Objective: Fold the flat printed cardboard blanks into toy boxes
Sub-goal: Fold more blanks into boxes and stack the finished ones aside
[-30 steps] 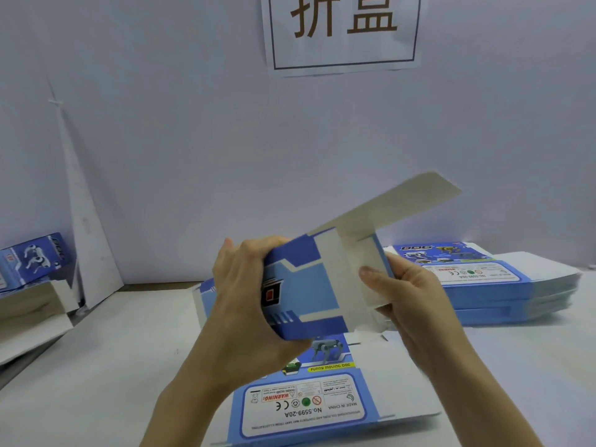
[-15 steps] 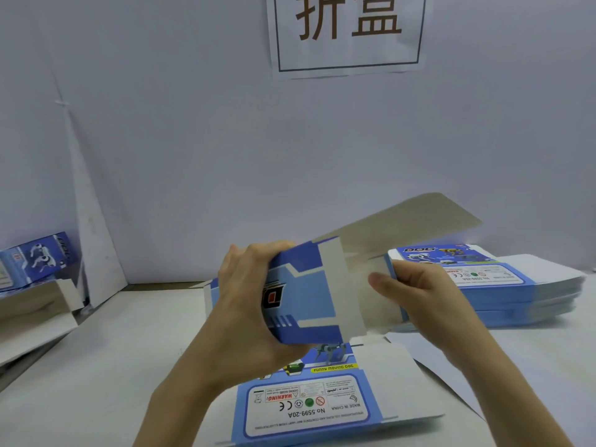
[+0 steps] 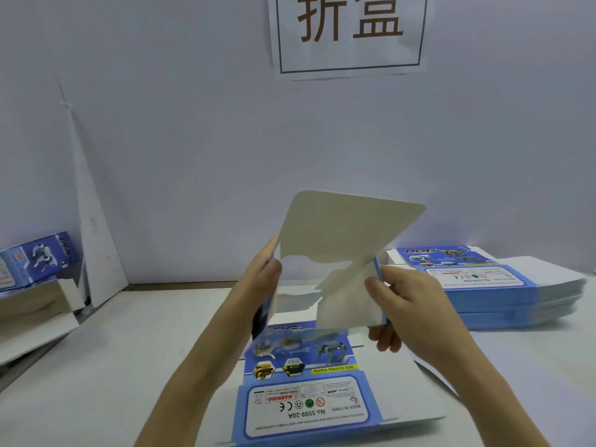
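Centre of view, held clear of the white table (image 3: 113, 350): partly folded cardboard box (image 3: 342, 311), blue-printed outside, plain grey-white inside, open end turned toward the camera. Large rounded top flap (image 3: 348, 227) standing up toward 12 o'clock, grey inner face showing. Smaller side flap (image 3: 354, 285) at 3 o'clock of the opening, angled inward across it.

Left hand (image 3: 258, 291) at 9 o'clock of the box: grips the left wall, thumb on the near edge, remaining fingers hidden behind the cardboard. Right hand (image 3: 409, 304) at 3 o'clock of the box: pinches the side flap and right wall, thumb pressed flat on the grey inner face, fingers (image 3: 387, 340) curled beneath and behind.

Directly below the box, toward 6 o'clock: flat blue printed cardboard blank (image 3: 309, 404) lying face up on the table, with toy-dog pictures and a white label panel reading "No. 5599-20A" and "MADE IN CHINA", text upside down to the viewer.

At 3 o'clock, on the table behind the right hand: neat stack of identical flat blue blanks (image 3: 503, 298), print upward. At 9 o'clock, at the frame's edge: finished blue toy boxes (image 3: 38, 256) above an open white cardboard carton (image 3: 35, 304); number not discernible. At 12 o'clock, fixed to the pale grey wall (image 3: 161, 140): white paper sign (image 3: 350, 37) with a dark rectangular border and two large brown characters.
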Demonstrator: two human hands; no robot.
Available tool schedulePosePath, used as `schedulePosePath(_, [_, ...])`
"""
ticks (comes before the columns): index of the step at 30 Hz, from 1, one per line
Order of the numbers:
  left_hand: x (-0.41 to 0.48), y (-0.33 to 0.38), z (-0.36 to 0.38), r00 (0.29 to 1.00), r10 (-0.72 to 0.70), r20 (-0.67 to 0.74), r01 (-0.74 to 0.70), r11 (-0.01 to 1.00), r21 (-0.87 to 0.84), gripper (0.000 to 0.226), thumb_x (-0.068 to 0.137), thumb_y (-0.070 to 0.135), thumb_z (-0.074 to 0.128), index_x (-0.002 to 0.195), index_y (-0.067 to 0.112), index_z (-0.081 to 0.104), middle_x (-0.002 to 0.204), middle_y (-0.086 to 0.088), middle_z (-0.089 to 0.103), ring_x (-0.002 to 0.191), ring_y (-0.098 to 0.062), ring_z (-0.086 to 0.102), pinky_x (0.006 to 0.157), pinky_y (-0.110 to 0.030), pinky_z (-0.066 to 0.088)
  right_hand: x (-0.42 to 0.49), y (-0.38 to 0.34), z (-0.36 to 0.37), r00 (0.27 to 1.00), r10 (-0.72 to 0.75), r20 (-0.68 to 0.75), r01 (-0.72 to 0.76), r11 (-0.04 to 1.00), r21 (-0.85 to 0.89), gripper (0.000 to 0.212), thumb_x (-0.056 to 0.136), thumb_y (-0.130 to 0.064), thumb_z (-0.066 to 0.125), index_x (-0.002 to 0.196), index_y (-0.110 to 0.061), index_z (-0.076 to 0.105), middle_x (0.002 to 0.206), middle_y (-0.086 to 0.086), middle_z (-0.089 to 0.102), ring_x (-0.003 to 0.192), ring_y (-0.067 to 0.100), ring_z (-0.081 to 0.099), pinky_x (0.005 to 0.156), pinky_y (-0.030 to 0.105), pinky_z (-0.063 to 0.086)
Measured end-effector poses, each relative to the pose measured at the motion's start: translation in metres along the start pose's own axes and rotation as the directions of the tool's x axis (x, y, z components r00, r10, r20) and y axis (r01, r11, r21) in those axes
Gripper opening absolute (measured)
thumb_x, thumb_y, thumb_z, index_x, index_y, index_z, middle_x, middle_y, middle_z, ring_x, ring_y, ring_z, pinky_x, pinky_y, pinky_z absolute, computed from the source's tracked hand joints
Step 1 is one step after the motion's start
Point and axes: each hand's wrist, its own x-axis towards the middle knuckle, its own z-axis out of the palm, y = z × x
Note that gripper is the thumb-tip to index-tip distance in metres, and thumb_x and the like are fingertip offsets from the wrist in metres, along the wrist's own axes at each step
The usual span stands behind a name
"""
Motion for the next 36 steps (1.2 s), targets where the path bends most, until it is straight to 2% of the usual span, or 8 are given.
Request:
schedulePosePath(4, [0.016,-0.005,0.012,0.984,-0.153,-0.092,0.16,0.985,0.069,0.023,0.1,0.005,0.038,0.114,0.011,0.055,0.093,0.007,0.066,0.073,0.01,0.065,0.064,-0.008,0.05,-0.001,-0.002,-0.001,1.0,-0.011,-0.021,0.012,1.0,0.009,0.027,0.099,-0.012,0.041,0.083,-0.009,0.063,0.046,0.008,0.062,0.034,0.016,0.056,0.034,0.021,0.04])
schedulePosePath(10, [0.001,-0.031,-0.009,0.918,-0.231,-0.322,0.359,0.828,0.431,0.023,0.1,0.023,0.044,0.081,0.02,0.057,0.078,-0.006,0.061,0.066,-0.016,0.054,0.055,-0.021,0.041,-0.008,-0.011,0.013,0.972,-0.233,-0.032,0.198,0.886,-0.419,0.022,0.098,-0.022,0.037,0.088,-0.014,0.055,0.057,0.008,0.062,0.051,0.024,0.062,0.054,0.036,0.05])
schedulePosePath(13, [0.0,-0.03,0.0,0.886,0.047,-0.462,0.365,0.546,0.754,0.038,0.102,0.017,0.035,0.064,0.021,0.036,0.064,0.0,0.046,0.057,-0.014,0.042,0.052,-0.026,0.027,-0.008,-0.011,0.023,0.959,-0.28,-0.036,0.219,0.817,-0.533,0.024,0.097,-0.027,0.029,0.107,-0.02,0.049,0.063,0.0,0.059,0.06,0.02,0.06,0.061,0.034,0.045])
schedulePosePath(23, [-0.001,-0.037,0.006,0.817,0.349,-0.458,0.177,0.605,0.777,0.045,0.099,0.023,0.047,0.056,0.026,0.033,0.047,0.012,0.036,0.042,-0.012,0.041,0.043,-0.016,0.025,-0.006,-0.003,0.029,0.996,-0.089,-0.019,0.081,0.96,-0.268,0.017,0.092,-0.015,0.04,0.093,-0.031,0.035,0.063,0.006,0.064,0.064,0.024,0.063,0.054,0.037,0.054])
schedulePosePath(26, [0.0,-0.034,0.007,0.861,0.277,-0.427,0.034,0.806,0.59,0.022,0.093,0.045,0.052,0.095,0.025,0.063,0.074,0.022,0.06,0.073,0.015,0.056,0.06,-0.002,0.037,-0.003,-0.004,0.025,0.991,0.042,-0.127,-0.04,0.999,0.018,0.018,0.093,-0.01,0.044,0.09,-0.028,0.041,0.057,0.01,0.065,0.043,0.019,0.062,0.038,0.027,0.048])
schedulePosePath(29, [0.001,-0.037,0.003,0.944,0.107,-0.312,-0.014,0.958,0.286,0.09,0.067,0.073,0.064,0.142,0.05,0.021,0.144,0.023,0.04,0.127,0.013,0.039,0.096,-0.007,0.03,0.001,-0.006,0.017,0.967,0.221,-0.125,-0.153,0.899,0.41,0.009,0.092,-0.003,0.045,0.099,-0.008,0.046,0.054,0.02,0.064,0.038,0.028,0.058,0.035,0.027,0.046])
schedulePosePath(33, [-0.001,-0.048,0.014,0.968,0.234,-0.088,-0.124,0.756,0.642,0.136,0.046,0.077,0.071,0.136,0.056,-0.03,0.147,0.039,-0.024,0.14,0.012,-0.01,0.119,-0.028,0.01,0.0,-0.013,0.009,0.975,0.217,-0.042,-0.167,0.847,0.505,0.018,0.092,0.0,0.042,0.109,0.0,0.047,0.06,0.025,0.066,0.046,0.033,0.065,0.039,0.029,0.051])
schedulePosePath(36, [0.005,-0.057,0.018,0.938,0.327,-0.11,-0.139,0.65,0.747,0.138,0.044,0.074,0.072,0.142,0.039,-0.019,0.154,0.017,-0.02,0.148,-0.011,-0.01,0.118,-0.054,0.016,-0.009,-0.024,0.005,0.98,0.165,0.108,-0.197,0.836,0.512,0.009,0.095,-0.005,0.047,0.102,-0.01,0.045,0.062,0.024,0.068,0.048,0.033,0.067,0.041,0.027,0.051])
